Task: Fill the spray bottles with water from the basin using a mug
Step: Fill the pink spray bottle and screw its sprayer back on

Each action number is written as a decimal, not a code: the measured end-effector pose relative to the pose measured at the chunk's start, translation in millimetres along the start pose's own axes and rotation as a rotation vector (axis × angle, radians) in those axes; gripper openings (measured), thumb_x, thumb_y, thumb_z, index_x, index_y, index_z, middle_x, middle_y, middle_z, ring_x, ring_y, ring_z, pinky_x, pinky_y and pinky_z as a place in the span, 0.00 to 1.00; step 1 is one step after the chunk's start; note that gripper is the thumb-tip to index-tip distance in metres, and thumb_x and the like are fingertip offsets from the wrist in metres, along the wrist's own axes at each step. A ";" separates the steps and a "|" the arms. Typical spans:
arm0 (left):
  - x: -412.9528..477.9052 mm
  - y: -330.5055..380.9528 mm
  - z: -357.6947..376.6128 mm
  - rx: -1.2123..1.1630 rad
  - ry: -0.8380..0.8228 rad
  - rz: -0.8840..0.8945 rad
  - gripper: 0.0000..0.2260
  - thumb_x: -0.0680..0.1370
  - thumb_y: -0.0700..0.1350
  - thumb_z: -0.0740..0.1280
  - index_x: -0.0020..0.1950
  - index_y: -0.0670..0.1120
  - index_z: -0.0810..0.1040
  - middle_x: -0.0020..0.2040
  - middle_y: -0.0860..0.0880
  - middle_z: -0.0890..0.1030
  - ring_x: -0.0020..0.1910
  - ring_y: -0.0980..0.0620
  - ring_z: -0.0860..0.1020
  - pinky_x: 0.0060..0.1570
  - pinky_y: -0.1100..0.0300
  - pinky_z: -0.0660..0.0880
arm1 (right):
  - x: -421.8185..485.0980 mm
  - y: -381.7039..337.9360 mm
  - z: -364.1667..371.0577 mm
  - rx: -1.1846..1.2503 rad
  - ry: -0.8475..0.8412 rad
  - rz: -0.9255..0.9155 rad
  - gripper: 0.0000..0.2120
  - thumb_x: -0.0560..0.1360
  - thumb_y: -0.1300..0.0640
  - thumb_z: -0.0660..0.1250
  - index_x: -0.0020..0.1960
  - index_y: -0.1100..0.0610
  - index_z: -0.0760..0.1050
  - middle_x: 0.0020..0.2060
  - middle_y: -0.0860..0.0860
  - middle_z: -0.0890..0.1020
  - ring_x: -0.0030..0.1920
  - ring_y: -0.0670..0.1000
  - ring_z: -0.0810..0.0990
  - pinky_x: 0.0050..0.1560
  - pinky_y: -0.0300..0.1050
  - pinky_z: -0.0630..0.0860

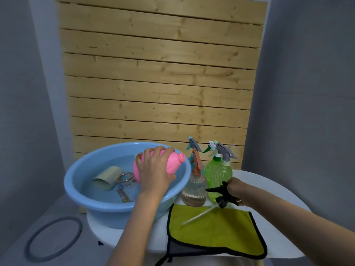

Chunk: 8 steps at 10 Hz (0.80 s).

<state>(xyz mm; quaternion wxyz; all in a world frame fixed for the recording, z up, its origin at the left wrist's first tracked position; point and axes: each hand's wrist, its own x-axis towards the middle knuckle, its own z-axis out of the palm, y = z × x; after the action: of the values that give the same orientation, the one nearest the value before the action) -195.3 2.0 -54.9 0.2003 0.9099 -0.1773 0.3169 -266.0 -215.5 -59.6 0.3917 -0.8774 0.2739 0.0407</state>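
Left hand (153, 169): fingers curled over pink bottle (173, 164), gripping its body; bottle held on its side above basin (80, 189), open neck pointing right, near the rim. Left forearm reaching forward from lower centre, wrist bent down over the water. Right hand (235, 191): closed round black sprayer (221, 191), off its bottle, dip tube (199, 215) trailing down-left over green cloth (215, 227); right forearm coming in from lower right, low over table (269, 189). Mug (108, 178): on its side in the basin water, left of pink bottle, handle towards it, untouched. Clear bottle (194, 191) and green bottle (218, 175): upright just right of basin, sprayers on; blue bottle (190, 158) partly hidden behind. Step in hand, as judged: readying pink bottle for filling. To do well: lay sprayer on cloth, freeing right hand for mug; hold bottle neck-up over basin to catch spills; pour slowly into the narrow neck. Beyond: wooden slat panel (159, 73) behind, grey ring (53, 239) on floor at left
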 end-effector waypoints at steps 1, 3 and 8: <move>-0.1 -1.2 0.2 0.002 -0.007 0.000 0.31 0.63 0.52 0.74 0.65 0.60 0.70 0.63 0.57 0.72 0.62 0.49 0.66 0.60 0.49 0.62 | 10.7 4.3 5.2 -0.008 0.005 0.059 0.15 0.81 0.67 0.52 0.38 0.53 0.62 0.35 0.49 0.66 0.32 0.46 0.67 0.28 0.36 0.68; 1.8 -0.6 -0.8 0.010 -0.006 0.001 0.30 0.64 0.52 0.73 0.65 0.61 0.69 0.64 0.58 0.71 0.62 0.50 0.66 0.61 0.50 0.61 | 18.9 -0.6 20.4 -0.044 0.046 0.143 0.12 0.79 0.66 0.59 0.36 0.60 0.67 0.34 0.54 0.72 0.40 0.53 0.79 0.32 0.41 0.70; 0.3 -3.5 -0.5 -0.003 -0.042 -0.013 0.31 0.65 0.53 0.73 0.66 0.60 0.68 0.64 0.57 0.70 0.63 0.49 0.65 0.61 0.50 0.61 | -12.6 -47.4 21.2 -0.599 0.611 -0.347 0.09 0.81 0.55 0.55 0.57 0.57 0.70 0.55 0.55 0.77 0.53 0.58 0.79 0.40 0.44 0.69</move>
<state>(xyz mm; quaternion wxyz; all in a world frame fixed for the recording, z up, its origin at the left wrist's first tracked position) -193.8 5.2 -55.2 0.2000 0.9173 -0.1759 0.2960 -249.3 -169.1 -39.1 0.0232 -0.9565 0.2023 -0.2088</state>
